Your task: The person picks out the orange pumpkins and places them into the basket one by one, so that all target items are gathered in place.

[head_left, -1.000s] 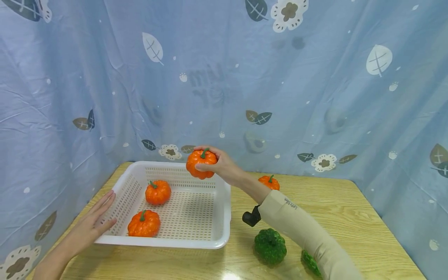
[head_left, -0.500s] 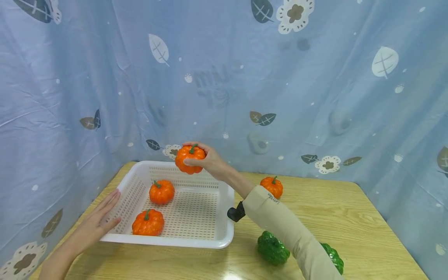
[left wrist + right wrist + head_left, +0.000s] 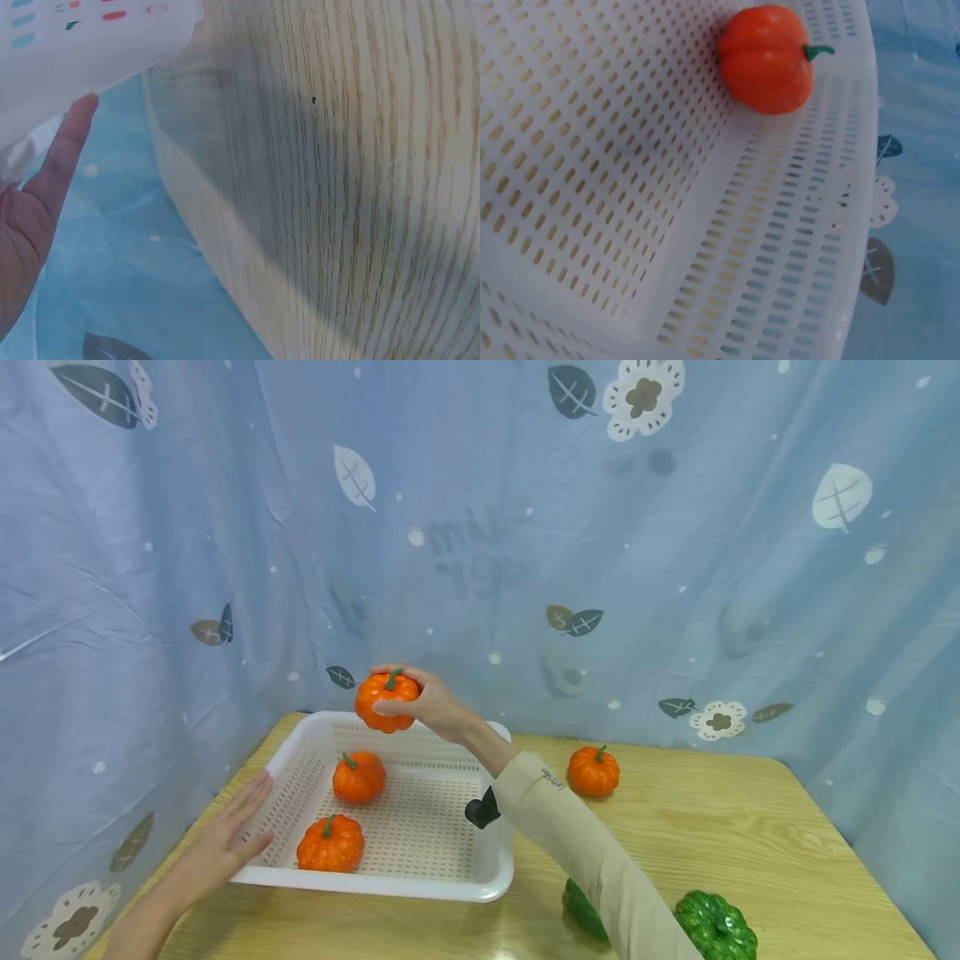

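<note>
In the head view my right hand (image 3: pixel 442 708) grips a small orange pumpkin (image 3: pixel 387 703) with a green stem, thumb on its near side. It is held over the back of a white perforated plastic basket (image 3: pixel 390 887). Inside the basket, toward its left side, sit two more orange pumpkins, a back one (image 3: pixel 360 778) and a front one (image 3: pixel 332 845). My left hand (image 3: pixel 213 852) rests with straight fingers along the basket's left rim. The left wrist view shows one finger (image 3: pixel 66 150) against the basket's outer wall. The right wrist view looks into the basket at a pumpkin (image 3: pixel 765 60); no hand shows there.
Right of the basket, another orange pumpkin (image 3: pixel 593 772) stands on the wooden table (image 3: pixel 690 810). Two dark green pumpkin-shaped pieces lie nearer the front, one (image 3: pixel 583 910) partly behind the sleeve (image 3: pixel 577 852), the other (image 3: pixel 716 925) to its right. A blue patterned curtain (image 3: pixel 480 543) surrounds the table.
My right hand has carried its pumpkin leftward over the basket, and the forearm followed, uncovering more of the table pumpkin and the right green piece. The left hand stays at the rim. The view shifted slightly.
</note>
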A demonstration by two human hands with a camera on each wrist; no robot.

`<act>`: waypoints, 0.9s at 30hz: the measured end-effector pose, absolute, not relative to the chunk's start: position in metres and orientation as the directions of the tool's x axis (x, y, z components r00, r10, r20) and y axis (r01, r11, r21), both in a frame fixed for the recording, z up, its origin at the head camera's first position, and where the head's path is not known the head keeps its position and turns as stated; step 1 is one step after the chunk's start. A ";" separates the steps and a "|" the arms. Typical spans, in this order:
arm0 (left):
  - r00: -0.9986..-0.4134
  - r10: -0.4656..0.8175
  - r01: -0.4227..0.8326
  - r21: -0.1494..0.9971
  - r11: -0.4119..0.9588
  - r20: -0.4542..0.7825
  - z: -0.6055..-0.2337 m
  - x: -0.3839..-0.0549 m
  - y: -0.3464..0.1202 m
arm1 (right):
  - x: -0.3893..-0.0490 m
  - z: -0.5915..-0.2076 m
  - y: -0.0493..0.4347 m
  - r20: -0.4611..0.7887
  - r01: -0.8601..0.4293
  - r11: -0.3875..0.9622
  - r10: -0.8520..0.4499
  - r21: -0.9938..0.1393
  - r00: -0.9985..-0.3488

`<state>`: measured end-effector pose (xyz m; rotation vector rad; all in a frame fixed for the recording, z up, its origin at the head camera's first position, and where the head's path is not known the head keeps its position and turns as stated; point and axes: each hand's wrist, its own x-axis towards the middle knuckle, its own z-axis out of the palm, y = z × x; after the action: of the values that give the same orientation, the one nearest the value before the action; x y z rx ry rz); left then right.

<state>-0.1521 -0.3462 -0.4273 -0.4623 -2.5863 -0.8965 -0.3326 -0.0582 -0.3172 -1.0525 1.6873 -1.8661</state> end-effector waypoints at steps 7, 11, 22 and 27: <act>-0.847 0.197 0.447 0.459 0.768 0.494 -0.427 -0.150 -0.345 | -0.343 -0.328 -0.069 0.187 -0.192 -0.103 -0.846 -0.976 -0.499; -0.848 0.195 0.442 0.455 0.773 0.493 -0.426 -0.149 -0.344 | -0.350 -0.335 -0.071 0.140 -0.225 -0.047 -0.897 -0.973 -0.419; -0.877 0.156 0.393 0.491 0.777 0.454 -0.425 -0.149 -0.340 | -0.356 -0.353 -0.070 -0.063 -0.154 0.072 -0.996 -0.985 -0.061; -0.892 0.135 0.364 0.508 0.780 0.432 -0.423 -0.148 -0.341 | -0.355 -0.357 -0.076 -0.158 -0.119 0.149 -0.985 -0.982 0.069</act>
<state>-0.1485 -0.3410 -0.4230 -0.3795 -2.5983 -0.8507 -0.3552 -0.0759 -0.3574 -1.2113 1.3021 -0.9820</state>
